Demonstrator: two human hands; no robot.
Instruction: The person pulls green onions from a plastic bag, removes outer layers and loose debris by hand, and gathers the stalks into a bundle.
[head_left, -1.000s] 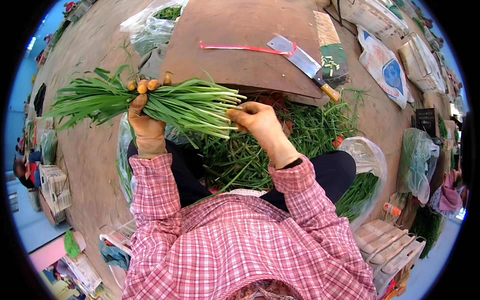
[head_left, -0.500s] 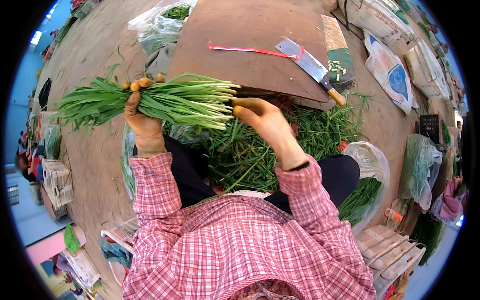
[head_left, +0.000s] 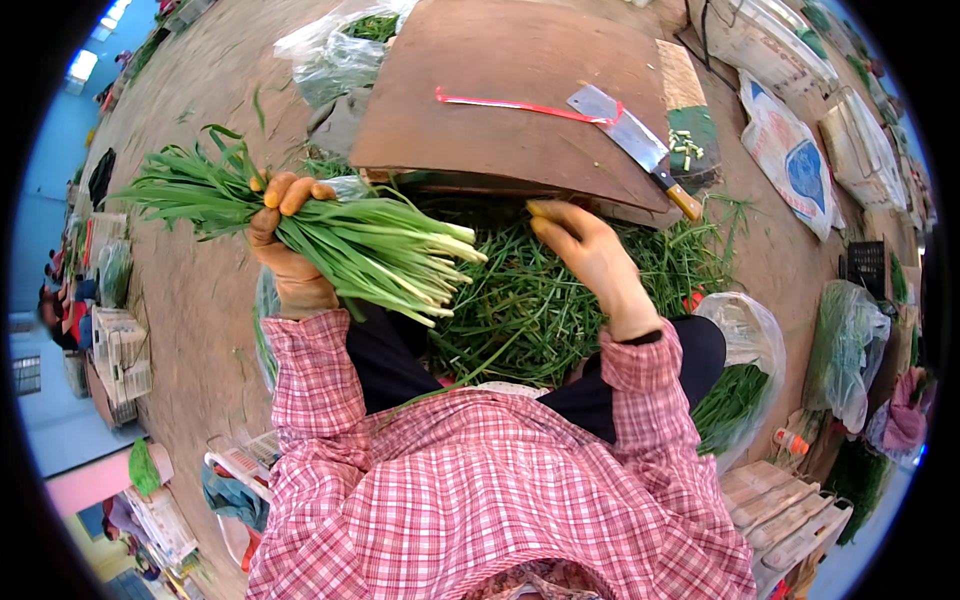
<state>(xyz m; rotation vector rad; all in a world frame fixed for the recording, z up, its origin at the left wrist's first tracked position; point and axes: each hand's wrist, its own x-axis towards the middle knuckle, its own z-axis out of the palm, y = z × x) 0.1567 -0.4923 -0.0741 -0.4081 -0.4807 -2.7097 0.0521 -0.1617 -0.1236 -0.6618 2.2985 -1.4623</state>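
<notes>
My left hand [head_left: 290,225] is closed round a thick bunch of garlic chives [head_left: 370,250], gripping it near the middle. The leafy tops spread out to the left, and the pale cut stem ends point right and slightly down. My right hand [head_left: 590,255] is apart from the bunch, above a heap of loose green leaves and trimmings [head_left: 530,320]. Its fingers are loosely bent with thumb and forefinger a little apart, and I see nothing between them. Beyond my hands stands a brown board [head_left: 500,60], bearing a cleaver [head_left: 630,135] with a wooden handle and a red strip [head_left: 520,105].
Short pale stem pieces [head_left: 684,148] lie right of the board. A clear bag of greens [head_left: 735,400] stands by my right knee; another plastic bag [head_left: 335,60] lies at the far left. White sacks [head_left: 790,160], a black crate [head_left: 866,265] and pale baskets [head_left: 780,510] stand to the right.
My right hand has moved right, away from the stem ends. The chive bunch has tilted, its stem ends now lower and nearer me, still in my left hand.
</notes>
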